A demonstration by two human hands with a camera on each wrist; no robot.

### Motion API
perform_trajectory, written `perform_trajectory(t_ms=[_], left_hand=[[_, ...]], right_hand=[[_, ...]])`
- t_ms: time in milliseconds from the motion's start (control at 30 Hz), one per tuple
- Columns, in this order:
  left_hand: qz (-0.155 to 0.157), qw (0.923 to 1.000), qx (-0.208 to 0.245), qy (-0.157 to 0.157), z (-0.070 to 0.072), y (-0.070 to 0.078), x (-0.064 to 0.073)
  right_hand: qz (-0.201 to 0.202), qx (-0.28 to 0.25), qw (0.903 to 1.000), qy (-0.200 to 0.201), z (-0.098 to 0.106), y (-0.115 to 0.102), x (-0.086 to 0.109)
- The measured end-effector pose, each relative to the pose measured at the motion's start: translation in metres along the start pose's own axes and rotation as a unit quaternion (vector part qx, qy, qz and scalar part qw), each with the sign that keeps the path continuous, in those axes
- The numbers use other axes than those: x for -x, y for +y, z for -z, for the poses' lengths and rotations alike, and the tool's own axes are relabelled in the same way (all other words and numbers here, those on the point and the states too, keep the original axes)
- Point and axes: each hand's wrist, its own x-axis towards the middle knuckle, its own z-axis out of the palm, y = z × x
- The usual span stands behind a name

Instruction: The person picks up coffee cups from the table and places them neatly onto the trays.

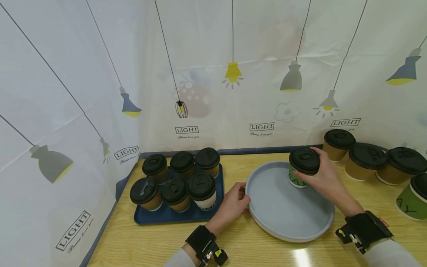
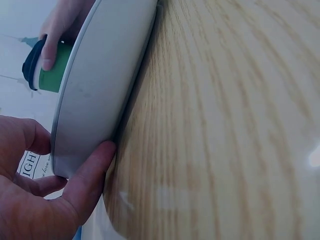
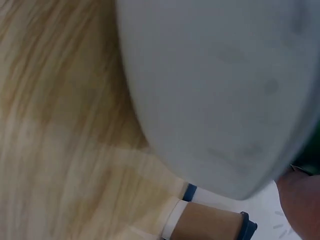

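A round grey tray [image 1: 283, 207] with a low rim lies on the wooden table. My left hand [image 1: 233, 200] holds its left edge; in the left wrist view the fingers [image 2: 95, 165] lie against the outer wall. With my right hand [image 1: 328, 181] I grip a green paper cup [image 1: 297, 179] with a black lid, thumb on the near side, over the tray's back right part. In the left wrist view that green cup [image 2: 54, 75] shows behind the rim. The right wrist view has mostly the tray's pale side [image 3: 215, 100], with only part of the hand.
On the left, a dark blue rectangular tray [image 1: 160, 219] carries several lidded paper cups in two rows. More brown lidded cups [image 1: 361, 167] stand at the right, with a green one [image 1: 413, 198] nearer the right edge. A printed cloth [image 1: 213, 141] hangs behind the table.
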Motion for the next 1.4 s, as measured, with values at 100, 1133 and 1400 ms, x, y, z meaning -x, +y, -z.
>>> perform_trajectory(t_ms=[100, 1133, 1400], left_hand=[[0.0, 1.0, -0.003, 0.001, -0.001, 0.001, 0.0], [-0.052, 0.9871, -0.139, -0.059, 0.005, -0.003, 0.014], [-0.043, 0.9875, -0.131, -0.075, 0.001, -0.001, 0.021]], right_hand=[[0.0, 0.005, 1.0, -0.001, -0.002, 0.002, 0.0], [0.004, 0.019, 0.9778, 0.209, 0.064, -0.001, 0.068], [-0.023, 0.023, 0.9542, 0.297, 0.098, 0.065, 0.087]])
